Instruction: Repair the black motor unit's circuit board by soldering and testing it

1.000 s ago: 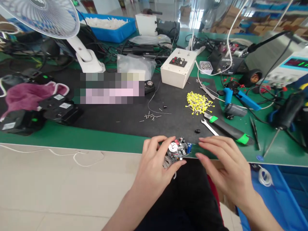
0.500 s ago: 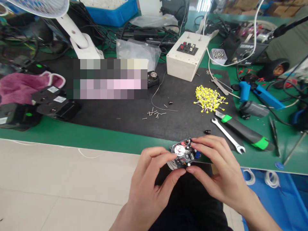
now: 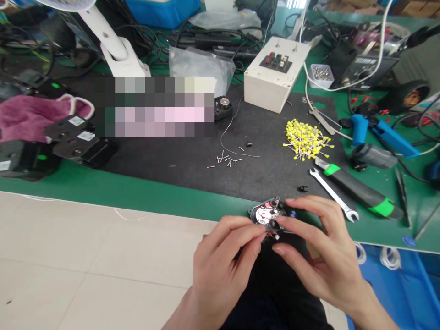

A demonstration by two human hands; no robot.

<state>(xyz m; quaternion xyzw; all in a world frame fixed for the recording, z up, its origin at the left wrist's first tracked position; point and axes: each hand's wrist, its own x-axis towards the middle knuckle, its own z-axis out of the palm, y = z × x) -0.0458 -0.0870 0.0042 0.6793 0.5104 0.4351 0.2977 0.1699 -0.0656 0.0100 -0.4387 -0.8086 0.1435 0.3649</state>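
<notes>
An opened electronic module (image 3: 264,214) is held over the table's front edge. Its dark casing shows a white disc, red wires and small metal parts, with a blue piece (image 3: 293,214) at its right side. My left hand (image 3: 227,252) pinches the module's lower left edge between thumb and fingers. My right hand (image 3: 318,238) is at the right side, fingers apart; one fingertip rests on the module and the thumb stands off below it. A small black part (image 3: 303,188) lies on the black mat (image 3: 192,160) just beyond my right hand.
Loose screws (image 3: 225,159) and a heap of yellow-tipped parts (image 3: 305,139) lie on the mat. To the right are a wrench (image 3: 333,195), a utility knife (image 3: 360,190) and tweezers (image 3: 403,197). A beige switch box (image 3: 264,89) stands behind; black devices (image 3: 82,142) sit left.
My right thumb has come away from the module's lower edge, and a right finger now touches its face. The left fingers have closed into a tighter pinch. The camera view has shifted slightly.
</notes>
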